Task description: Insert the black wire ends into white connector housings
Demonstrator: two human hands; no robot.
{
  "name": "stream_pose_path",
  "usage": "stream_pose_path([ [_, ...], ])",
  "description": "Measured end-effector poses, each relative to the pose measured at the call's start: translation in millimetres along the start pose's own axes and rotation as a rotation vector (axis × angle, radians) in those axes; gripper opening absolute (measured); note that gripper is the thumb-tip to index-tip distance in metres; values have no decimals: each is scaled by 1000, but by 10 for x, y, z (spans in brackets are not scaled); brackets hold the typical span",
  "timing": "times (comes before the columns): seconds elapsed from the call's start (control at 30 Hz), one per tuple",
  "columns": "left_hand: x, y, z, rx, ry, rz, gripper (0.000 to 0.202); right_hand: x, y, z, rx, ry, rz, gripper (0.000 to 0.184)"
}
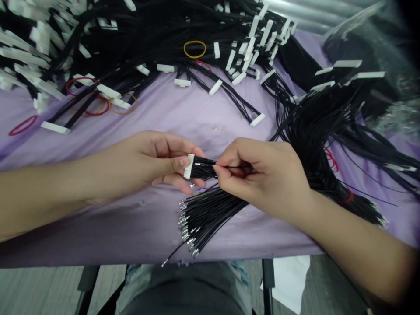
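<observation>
My left hand point(170, 164) pinches a white connector housing point(189, 166) between thumb and fingers, over the front middle of the table. Several black wires run out of the housing to the right. My right hand point(259, 170) is closed just right of it, thumb and forefinger pinching a thin black wire point(206, 163) close to the housing. Whether that wire's tip sits in the housing I cannot tell. Below both hands a fanned bundle of loose black wires point(216, 214) lies on the cloth, its bare metal terminals point(185, 223) pointing left.
A purple cloth point(131, 236) covers the table. Heaps of black wires with white connectors point(249, 48) fill the back. Rubber bands, one yellow point(194, 49) and one red point(22, 125), lie among them. At right are a banded wire bundle point(361, 205) and a clear plastic bag point(400, 100).
</observation>
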State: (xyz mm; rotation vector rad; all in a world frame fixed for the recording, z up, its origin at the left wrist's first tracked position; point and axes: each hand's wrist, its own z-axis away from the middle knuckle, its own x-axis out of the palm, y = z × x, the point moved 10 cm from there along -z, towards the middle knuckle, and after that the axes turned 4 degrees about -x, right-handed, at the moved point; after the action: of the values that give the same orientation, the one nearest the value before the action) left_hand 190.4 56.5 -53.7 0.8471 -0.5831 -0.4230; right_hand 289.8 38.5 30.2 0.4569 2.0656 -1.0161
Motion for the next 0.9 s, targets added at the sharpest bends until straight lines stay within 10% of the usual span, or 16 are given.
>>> stream_pose_path([
  [0.9, 79, 49, 8, -22, -43, 3, 10, 28, -21, 21, -37, -4, 39, 9],
])
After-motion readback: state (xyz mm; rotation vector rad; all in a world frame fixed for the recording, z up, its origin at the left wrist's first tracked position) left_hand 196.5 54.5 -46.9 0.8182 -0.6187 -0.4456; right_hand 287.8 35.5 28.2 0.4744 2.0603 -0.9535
